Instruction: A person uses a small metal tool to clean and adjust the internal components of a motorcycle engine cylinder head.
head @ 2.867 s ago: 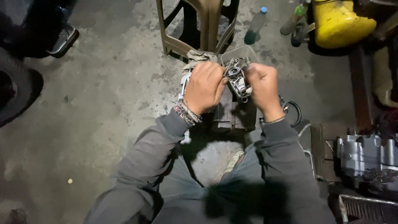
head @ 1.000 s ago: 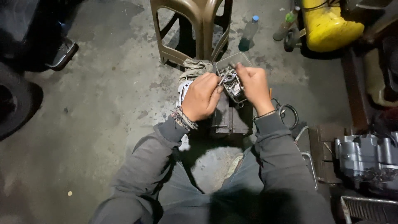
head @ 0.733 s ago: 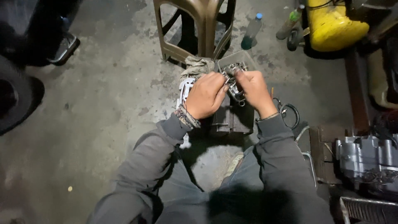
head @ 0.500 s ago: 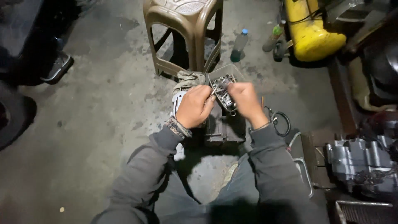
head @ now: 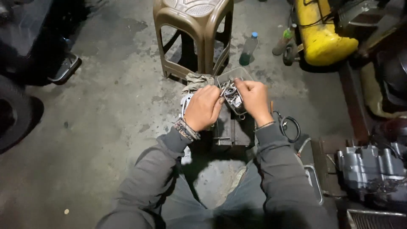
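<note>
Both my hands hold a small grey metal engine part (head: 232, 97), like a carburettor, in front of my chest. My left hand (head: 204, 108) grips its left side, with beaded bands on the wrist. My right hand (head: 255, 99) closes on its right side, fingers curled over the top. Under the hands a dark metal block (head: 231, 131) stands on the concrete floor. A crumpled grey rag (head: 197, 80) and a clear plastic tray (head: 234, 74) lie just beyond the hands.
A brown plastic stool (head: 193, 34) stands ahead, a plastic bottle (head: 248, 48) beside it. A yellow tank (head: 320, 34) is far right. A grey engine casing (head: 373, 169) sits at my right, a black rubber ring (head: 290, 129) near it. A tyre (head: 17, 123) is at left.
The view has tilted so the stool and yellow tank show more fully. My hands stay closed on the metal part, with small finger shifts on it.
</note>
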